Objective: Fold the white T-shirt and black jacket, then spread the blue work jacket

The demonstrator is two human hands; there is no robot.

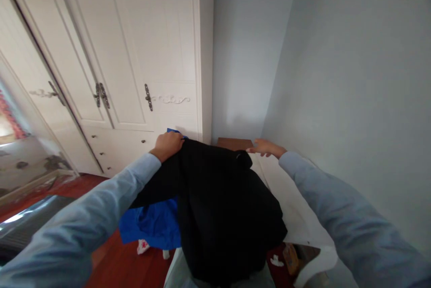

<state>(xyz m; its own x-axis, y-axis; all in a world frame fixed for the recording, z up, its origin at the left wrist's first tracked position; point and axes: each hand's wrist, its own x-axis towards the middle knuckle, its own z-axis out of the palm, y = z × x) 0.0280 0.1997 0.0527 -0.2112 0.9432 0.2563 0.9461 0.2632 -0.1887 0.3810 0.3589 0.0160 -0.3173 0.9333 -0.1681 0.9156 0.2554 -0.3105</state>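
A black garment (pixel 222 207) hangs in front of me, bunched and draped downward. My left hand (pixel 167 144) is closed on its upper left edge, with a bit of blue cloth showing at the knuckles. My right hand (pixel 264 147) lies at the garment's upper right corner, fingers stretched out and pointing left, flat over a white surface (pixel 296 207). A blue garment (pixel 151 225) hangs below and behind the black one, under my left forearm. Both arms wear light blue sleeves.
A white wardrobe (pixel 134 54) with metal handles and small drawers stands at the left. Grey walls meet in a corner ahead, with a brown wooden piece (pixel 234 143) at its foot. Reddish wood floor (pixel 114 265) lies below. A dark object (pixel 27 225) sits at the lower left.
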